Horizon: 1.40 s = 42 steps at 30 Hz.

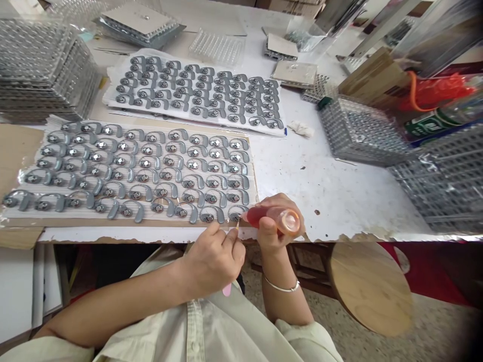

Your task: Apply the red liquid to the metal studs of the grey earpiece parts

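A worker's left hand (213,261) pinches a slim pink-handled tool (227,289), its fine yellowish tip just beside a grey hook-shaped earpiece (234,215); the right hand (273,226), a silver bangle (281,287) at its wrist, grips a red-tipped translucent squeeze bottle (275,219), nozzle close to the same piece; that earpiece lies at the right end of the front row, directly ahead of both hands, on a cardboard-backed board (18,166) carrying dozens alike; more fill a white sheet (109,95) farther ahead; stacked clear plastic trays (362,130) stand ahead and right of the right hand; a round wooden stool (370,289) sits below the white table's edge (151,235), right of the right forearm.
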Available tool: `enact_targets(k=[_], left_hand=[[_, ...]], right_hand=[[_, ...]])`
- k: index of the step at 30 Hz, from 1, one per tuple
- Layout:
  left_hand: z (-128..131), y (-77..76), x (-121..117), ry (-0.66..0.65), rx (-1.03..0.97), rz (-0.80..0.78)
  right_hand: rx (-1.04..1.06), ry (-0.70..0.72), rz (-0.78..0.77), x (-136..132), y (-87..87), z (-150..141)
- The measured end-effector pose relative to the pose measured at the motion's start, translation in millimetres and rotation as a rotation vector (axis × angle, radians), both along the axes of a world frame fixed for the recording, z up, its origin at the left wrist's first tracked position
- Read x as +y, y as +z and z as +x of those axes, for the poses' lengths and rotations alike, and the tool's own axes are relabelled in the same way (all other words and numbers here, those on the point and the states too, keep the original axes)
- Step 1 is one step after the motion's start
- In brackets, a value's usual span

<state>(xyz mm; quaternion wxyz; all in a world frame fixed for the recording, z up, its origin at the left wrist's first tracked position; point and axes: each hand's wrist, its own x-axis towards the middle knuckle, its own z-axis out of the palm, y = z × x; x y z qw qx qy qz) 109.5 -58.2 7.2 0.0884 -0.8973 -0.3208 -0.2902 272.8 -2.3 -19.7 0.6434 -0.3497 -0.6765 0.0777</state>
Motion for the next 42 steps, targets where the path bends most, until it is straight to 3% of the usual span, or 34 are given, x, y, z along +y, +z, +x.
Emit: enact_targets(k=[37,42], left_hand=[[0.0,1.3,2.3,-0.013,-0.061,-0.03],[0.3,0.7,2.8,-0.028,-0.084,-0.016]], right_hand=[[-0.039,-0.192,0.026,-2.3,-2.4,3.8],[0.222,-0.333,0.129,-7.9,-2.4,-2.1]])
